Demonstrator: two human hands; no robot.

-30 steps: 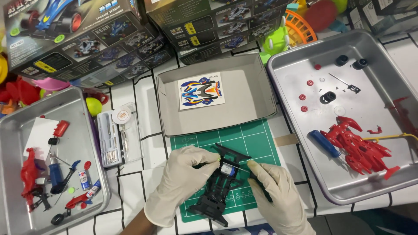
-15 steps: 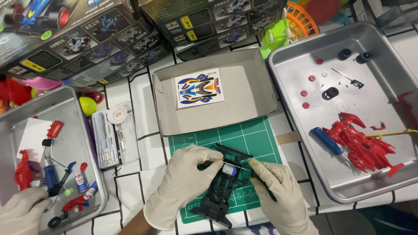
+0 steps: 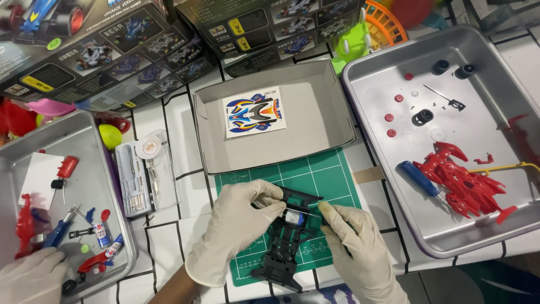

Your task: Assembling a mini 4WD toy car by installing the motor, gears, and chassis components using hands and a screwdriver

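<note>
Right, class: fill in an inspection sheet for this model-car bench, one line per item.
Surface: green cutting mat on a white tabletop with black lines.
Job's things: black chassis with a small motor.
Clutter: sticker sheet in grey box lid; red car body in right metal tray.
Hands: left hand and right hand, gloved, fingers on the chassis.
Cables: nothing seen.
Surroundings: another person's gloved hand at the left tray.

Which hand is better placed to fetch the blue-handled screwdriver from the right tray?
Probably the right hand: it is only pinching the edge of the black chassis and sits nearer the blue-handled screwdriver, while the left hand grips the chassis body.
</note>
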